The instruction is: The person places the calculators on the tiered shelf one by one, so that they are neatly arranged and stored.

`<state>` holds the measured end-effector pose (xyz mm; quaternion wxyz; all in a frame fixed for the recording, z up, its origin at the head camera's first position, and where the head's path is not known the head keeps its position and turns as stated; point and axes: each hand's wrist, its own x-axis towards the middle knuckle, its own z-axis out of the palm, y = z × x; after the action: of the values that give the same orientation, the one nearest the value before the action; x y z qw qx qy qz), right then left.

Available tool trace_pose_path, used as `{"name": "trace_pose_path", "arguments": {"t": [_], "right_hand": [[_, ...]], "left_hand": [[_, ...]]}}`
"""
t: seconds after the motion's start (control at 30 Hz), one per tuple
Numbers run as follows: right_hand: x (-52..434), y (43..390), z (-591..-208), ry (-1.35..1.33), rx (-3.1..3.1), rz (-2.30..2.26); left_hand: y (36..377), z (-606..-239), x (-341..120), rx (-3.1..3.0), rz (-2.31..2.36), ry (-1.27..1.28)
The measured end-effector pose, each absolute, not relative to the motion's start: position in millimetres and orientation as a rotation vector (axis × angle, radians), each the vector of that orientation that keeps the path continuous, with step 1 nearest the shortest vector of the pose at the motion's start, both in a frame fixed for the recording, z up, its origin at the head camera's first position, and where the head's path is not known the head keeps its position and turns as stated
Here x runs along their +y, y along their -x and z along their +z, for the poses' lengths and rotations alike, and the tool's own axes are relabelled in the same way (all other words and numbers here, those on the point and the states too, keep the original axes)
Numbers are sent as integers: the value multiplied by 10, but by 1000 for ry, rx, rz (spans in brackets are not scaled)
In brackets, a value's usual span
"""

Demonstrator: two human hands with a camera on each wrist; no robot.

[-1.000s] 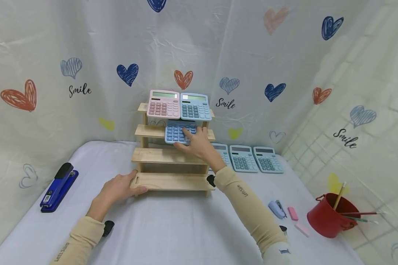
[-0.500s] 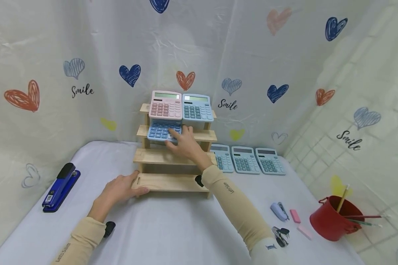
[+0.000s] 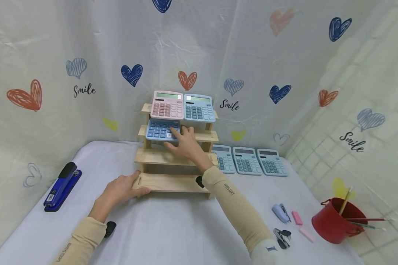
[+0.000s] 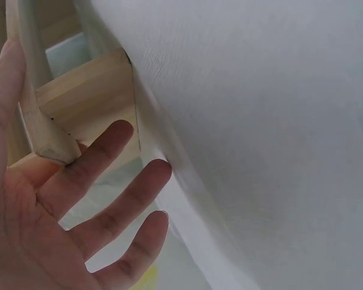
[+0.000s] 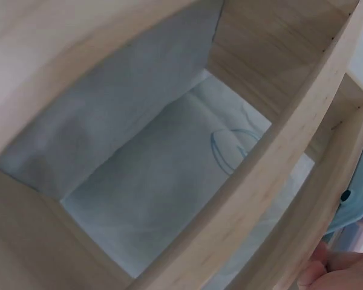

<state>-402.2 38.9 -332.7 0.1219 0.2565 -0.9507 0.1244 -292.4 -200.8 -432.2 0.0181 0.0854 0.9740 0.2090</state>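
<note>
A four-tier wooden display rack (image 3: 169, 156) stands against the curtain. My left hand (image 3: 121, 189) holds the left end of its lowest tier; in the left wrist view the thumb lies along the board and the other fingers (image 4: 133, 193) extend past its end. On the second tier from the top sits a darker blue calculator (image 3: 159, 129), toward the left. My right hand (image 3: 187, 145) has it at its right side, index finger over the keys and thumb at the front edge. Above, a pink calculator (image 3: 167, 105) and a light blue calculator (image 3: 199, 108) stand side by side.
Three light blue calculators (image 3: 247, 161) lie in a row right of the rack. A blue stapler (image 3: 63, 187) is at the left. On the right are a small stapler (image 3: 280, 213), a staple remover (image 3: 282, 237), pink erasers (image 3: 297, 218) and a red bucket (image 3: 331, 224) with pencils.
My right hand has slid the darker blue calculator leftward along the second tier, from the middle to the left part. The left hand has stayed on the rack.
</note>
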Motion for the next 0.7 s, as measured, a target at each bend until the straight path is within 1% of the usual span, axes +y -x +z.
{"name": "trace_pose_path", "arguments": {"t": [0.2,0.4,0.57,0.7], "right_hand": [[726,3981,-3423,-768,-2652,399],[1298,4013,-3558,-752,-2458,526],[1788,4067,-3660,-542,-2461,686],[2105,4106,-3730,-401,-2555,714]], "left_hand": [[2918,-4297,-1988,3020,644,-260],[2910,-4283,-1984,3017,633,-253],[2918,-4296,-1998,3015,629,-264],[2929,-4316,-1988,3012,623,-273]]}}
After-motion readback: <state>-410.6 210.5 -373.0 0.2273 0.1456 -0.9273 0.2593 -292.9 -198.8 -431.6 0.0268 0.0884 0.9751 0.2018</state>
